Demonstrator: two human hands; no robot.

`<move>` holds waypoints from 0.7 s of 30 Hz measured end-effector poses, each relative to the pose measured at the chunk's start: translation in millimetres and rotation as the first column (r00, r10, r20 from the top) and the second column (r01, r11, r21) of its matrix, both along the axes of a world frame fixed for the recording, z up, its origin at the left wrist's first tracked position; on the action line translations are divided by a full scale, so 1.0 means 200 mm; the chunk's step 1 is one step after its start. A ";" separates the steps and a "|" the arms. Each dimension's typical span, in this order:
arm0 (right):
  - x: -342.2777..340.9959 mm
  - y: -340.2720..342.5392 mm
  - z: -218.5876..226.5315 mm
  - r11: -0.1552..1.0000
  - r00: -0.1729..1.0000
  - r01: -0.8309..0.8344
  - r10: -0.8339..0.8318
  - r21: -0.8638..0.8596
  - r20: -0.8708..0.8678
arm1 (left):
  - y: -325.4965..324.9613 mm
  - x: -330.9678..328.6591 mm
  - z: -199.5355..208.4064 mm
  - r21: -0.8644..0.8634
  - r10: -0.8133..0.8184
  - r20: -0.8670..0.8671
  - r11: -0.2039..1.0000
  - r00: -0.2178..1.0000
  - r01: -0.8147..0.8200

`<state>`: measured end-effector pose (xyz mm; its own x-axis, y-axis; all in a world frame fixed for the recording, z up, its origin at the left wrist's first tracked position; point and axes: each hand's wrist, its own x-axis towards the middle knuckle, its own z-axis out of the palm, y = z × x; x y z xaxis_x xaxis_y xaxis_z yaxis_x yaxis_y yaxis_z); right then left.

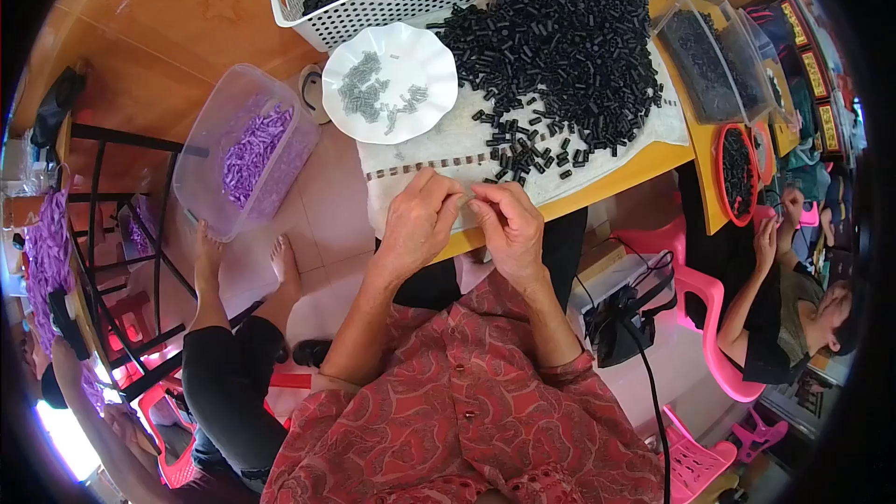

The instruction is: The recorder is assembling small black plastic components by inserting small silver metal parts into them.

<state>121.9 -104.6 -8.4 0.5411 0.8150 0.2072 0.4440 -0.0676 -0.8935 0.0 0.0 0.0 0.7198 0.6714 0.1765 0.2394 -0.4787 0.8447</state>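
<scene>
My left hand [420, 221] and my right hand [511, 229] meet over the table's front edge, thumbs and fingertips pinched close together. Whatever sits between the fingertips is too small to make out. Just beyond them, a heap of small black tube-like pieces [574, 42] covers much of a white cloth [403, 198], with several loose ones scattered near my right hand. Ahead of my left hand stands a white scalloped plate [435, 56] holding small clear pieces [362, 89].
A white perforated basket [401, 5] of black pieces stands at the back. Clear bins [705, 75] and a red-rimmed bowl [737, 177] lie right. On the left, a translucent bin [201, 145] holds purple pieces [252, 154]. Other people sit on both sides; pink chairs [705, 308] stand right.
</scene>
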 end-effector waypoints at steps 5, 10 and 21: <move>0.00 0.00 -0.01 0.997 0.996 -0.065 0.062 0.044 0.064 | 0.01 -0.01 -0.01 -0.024 0.004 0.037 1.000 0.999 -0.003; 0.02 -0.03 -0.04 0.999 0.990 0.021 -0.025 0.028 0.139 | 0.05 0.01 -0.04 0.021 0.101 0.054 0.995 0.993 -0.103; 0.10 -0.18 -0.05 0.982 0.980 0.188 -0.188 0.003 0.058 | 0.01 0.17 -0.06 0.167 0.020 0.118 0.985 0.993 -0.040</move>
<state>142.5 -141.5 -18.8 0.6721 0.7003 0.2406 0.4738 -0.1570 -0.8665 34.2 2.7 -11.0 0.6677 0.6460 0.3701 0.1613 -0.6108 0.7751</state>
